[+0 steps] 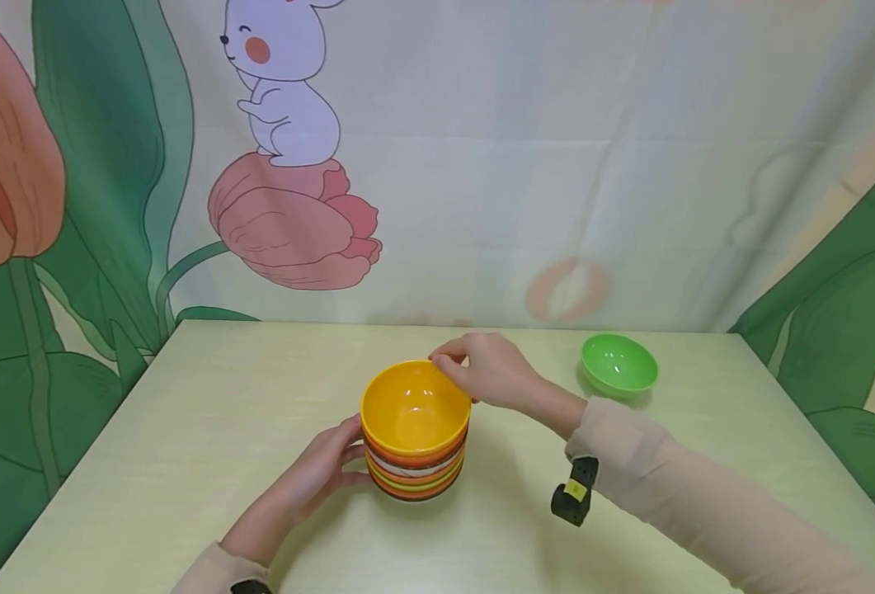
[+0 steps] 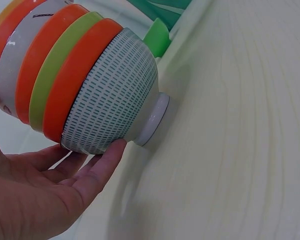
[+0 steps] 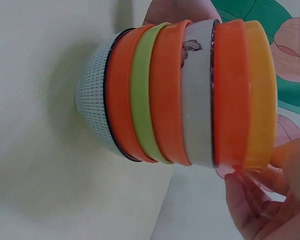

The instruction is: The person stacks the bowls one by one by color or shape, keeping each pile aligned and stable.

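A stack of nested bowls stands on the table, topped by a yellow bowl point(image 1: 407, 400). Beneath it are orange bowls point(image 3: 125, 95), a white bowl point(image 3: 197, 100) with a dark mark and a yellow-green bowl point(image 3: 142, 95). At the bottom sits a white bowl with small green dashes point(image 2: 115, 95). My right hand point(image 1: 492, 371) pinches the yellow bowl's rim at its far right, with the thumb by the rim. My left hand point(image 1: 318, 466) rests against the stack's left side, its fingers fairly straight and touching the dashed bowl in the left wrist view.
A green bowl point(image 1: 618, 365) stands upright at the back right of the pale table point(image 1: 207, 396), behind my right forearm. A printed curtain point(image 1: 482, 181) with flowers and a white animal hangs along the table's back edge.
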{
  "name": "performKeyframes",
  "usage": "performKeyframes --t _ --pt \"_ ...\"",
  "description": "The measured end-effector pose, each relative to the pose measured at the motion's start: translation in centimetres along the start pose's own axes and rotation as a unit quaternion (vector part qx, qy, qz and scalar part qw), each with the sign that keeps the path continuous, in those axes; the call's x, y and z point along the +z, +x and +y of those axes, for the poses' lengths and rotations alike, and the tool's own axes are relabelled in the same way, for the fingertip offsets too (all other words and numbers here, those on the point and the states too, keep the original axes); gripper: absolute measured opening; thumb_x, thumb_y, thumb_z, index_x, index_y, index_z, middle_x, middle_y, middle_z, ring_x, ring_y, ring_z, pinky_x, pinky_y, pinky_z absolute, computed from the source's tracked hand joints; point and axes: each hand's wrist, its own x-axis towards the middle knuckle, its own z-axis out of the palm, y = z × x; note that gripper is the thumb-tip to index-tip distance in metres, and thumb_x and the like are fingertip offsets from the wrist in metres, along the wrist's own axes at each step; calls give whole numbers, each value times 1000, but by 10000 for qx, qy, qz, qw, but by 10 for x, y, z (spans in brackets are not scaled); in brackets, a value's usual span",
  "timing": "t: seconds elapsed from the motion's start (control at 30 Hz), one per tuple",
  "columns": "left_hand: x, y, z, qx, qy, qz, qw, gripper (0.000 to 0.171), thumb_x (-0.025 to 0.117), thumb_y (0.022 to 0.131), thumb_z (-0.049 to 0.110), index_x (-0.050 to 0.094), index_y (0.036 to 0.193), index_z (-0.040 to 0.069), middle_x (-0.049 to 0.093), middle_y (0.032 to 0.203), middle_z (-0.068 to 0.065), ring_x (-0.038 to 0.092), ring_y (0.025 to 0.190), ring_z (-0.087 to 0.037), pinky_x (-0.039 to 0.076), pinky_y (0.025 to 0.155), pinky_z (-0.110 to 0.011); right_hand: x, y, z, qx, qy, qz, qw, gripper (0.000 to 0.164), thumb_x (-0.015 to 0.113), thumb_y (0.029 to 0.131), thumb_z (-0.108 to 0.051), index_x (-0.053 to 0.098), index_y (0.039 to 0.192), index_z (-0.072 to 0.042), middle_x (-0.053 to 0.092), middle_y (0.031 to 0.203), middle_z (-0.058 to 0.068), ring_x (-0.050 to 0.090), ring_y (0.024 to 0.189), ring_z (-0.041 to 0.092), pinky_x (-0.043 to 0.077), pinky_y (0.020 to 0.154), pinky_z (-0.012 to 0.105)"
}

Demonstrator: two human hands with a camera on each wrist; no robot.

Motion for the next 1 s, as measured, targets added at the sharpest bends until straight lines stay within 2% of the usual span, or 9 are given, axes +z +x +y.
performKeyframes --t 0.2,0.43,0.77,1.0 --pt "0 0 0 10 -3 48 10000 71 34 92 58 36 139 5 41 136 -17 48 118 -29 51 86 -46 4 3 12 -343 233 310 9987 27 49 94 -27 69 108 -14 66 104 1 57 57 12 50 52 22" --pt "0 0 -1 8 -10 64 10000 72 35 92 59 36 139 4 42 135 -18 49 118 -29 50 87 -46 4 8 30 -587 -102 681 9959 25 51 94 -28 69 107 -17 67 105 -4 60 82 13 52 73 26" --pt "0 0 -2 20 -42 74 10000 69 33 94 57 35 139 4 41 137 -18 49 118 -28 50 87 -46 -3 12 71 -495 -255 1233 9908 22 55 92 -24 68 105 -12 67 104 3 61 84 19 52 75 32" --pt "0 1 -2 24 -46 90 9999 69 34 93 57 36 139 5 41 137 -18 49 117 -27 50 87 -46 -16 13 102 -224 -274 1616 9862 23 55 91 -19 68 106 -7 67 103 8 62 84 24 52 74 37"
